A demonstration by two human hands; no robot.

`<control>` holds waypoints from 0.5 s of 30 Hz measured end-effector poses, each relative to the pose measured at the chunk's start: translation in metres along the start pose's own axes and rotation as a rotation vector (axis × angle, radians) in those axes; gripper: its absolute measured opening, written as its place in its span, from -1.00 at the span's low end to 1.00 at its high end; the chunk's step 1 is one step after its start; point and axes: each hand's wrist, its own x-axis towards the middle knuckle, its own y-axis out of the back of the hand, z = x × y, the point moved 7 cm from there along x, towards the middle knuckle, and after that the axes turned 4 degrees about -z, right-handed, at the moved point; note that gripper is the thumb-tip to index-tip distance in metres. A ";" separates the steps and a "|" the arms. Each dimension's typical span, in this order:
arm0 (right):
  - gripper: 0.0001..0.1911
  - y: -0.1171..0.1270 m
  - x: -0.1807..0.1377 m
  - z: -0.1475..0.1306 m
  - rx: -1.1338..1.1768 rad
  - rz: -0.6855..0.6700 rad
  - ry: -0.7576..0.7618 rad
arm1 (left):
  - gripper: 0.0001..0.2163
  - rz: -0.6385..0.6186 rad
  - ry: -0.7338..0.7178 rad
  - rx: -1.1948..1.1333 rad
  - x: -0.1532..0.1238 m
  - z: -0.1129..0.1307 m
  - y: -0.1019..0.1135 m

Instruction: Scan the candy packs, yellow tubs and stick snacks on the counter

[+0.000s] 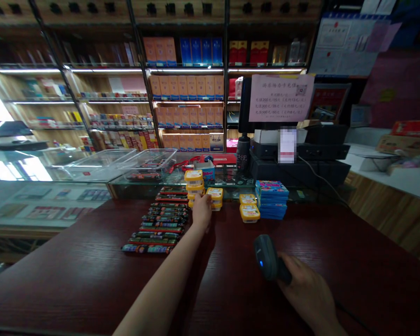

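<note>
My right hand (306,287) is wrapped round the handle of a dark barcode scanner (266,259), which shows a small blue light and is held above the counter. Out ahead, my left hand (202,211) is closed at the stack of yellow plastic tubs (194,177), its fingers on a lower tub; the fingertips are partly hidden. Right beside it stands a shorter pile of the same yellow tubs (215,193). Two more yellow tubs (249,213) sit farther right, against a stack of blue boxes (273,199). Left of my left hand lies a long row of dark, thin packets (157,228).
The dark red counter (231,289) has a glass shelf along its far side. Clear plastic bins (150,161) stand at the back left. Behind the blue boxes are a monitor with a pink notice (282,98) and a black cash drawer (301,172). A cable (357,317) trails at lower right.
</note>
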 end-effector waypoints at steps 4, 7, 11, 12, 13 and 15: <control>-0.65 0.000 0.001 0.000 0.017 0.000 -0.017 | -0.83 0.023 0.013 0.082 -0.001 0.005 0.003; -0.66 -0.001 0.002 0.000 0.040 -0.025 -0.033 | -0.85 -0.008 0.049 0.163 -0.002 0.008 0.003; -0.65 -0.003 0.003 0.002 0.069 -0.048 -0.052 | -0.88 -0.011 0.008 0.128 -0.002 0.011 0.002; -0.65 -0.004 0.003 0.002 0.074 -0.050 -0.050 | -0.88 -0.004 -0.016 0.111 -0.002 0.012 0.002; -0.65 -0.004 0.003 0.002 0.076 -0.054 -0.049 | -0.89 0.006 -0.045 0.093 -0.002 0.012 0.004; -0.65 -0.005 0.003 0.002 0.073 -0.064 -0.043 | -0.88 0.025 -0.111 0.050 -0.005 0.014 0.008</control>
